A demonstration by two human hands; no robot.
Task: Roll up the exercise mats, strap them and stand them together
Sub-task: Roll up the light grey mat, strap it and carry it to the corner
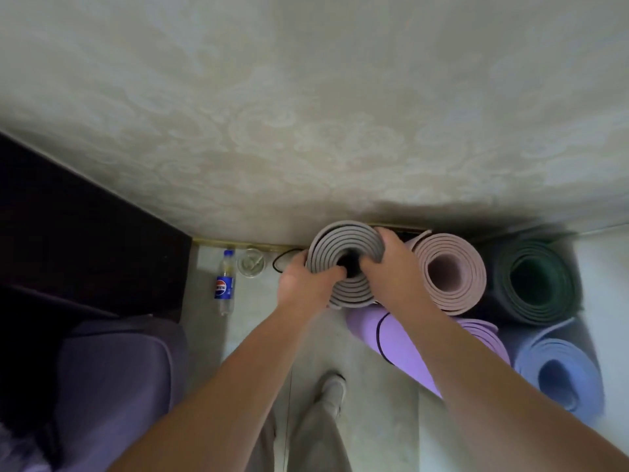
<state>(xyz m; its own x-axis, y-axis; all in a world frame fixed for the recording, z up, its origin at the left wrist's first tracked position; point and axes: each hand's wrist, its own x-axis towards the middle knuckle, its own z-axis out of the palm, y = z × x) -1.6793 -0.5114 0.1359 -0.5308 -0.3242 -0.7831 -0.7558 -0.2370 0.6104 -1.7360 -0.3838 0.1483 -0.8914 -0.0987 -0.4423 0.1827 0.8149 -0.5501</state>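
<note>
Head view, looking down at the foot of a patterned wall [306, 114]: I am gripping the top end of a rolled grey mat [343, 241] that is standing on end against the wall. My left hand [306, 284] is clamping the near left rim, its fingers curling over the coils toward the dark hollow core. My right hand [391, 267] is clamping the right rim the same way, with its thumb side reaching into the core.

A rolled pink mat [452, 274] is standing just beside the grey one on its right and touching it. A dark green mat [537, 277] is standing further right, and a blue mat [561, 373] is standing nearer to me at the right edge. A lilac mat [408, 342] is lying tilted in front of the pink one, with a thin black strap [378, 335] circling it; I cannot tell whether it is leaning or lying flat.

A cola bottle [224, 284] and a clear glass [251, 263] are standing on the pale floor [245, 335] left of the grey mat, with a black loop of cord [281, 258] lying between the glass and the mat. A purple upholstered seat [112, 376] is filling the lower left corner, beside a dark cabinet [68, 233]. My shoe [333, 390] is showing between my forearms.
</note>
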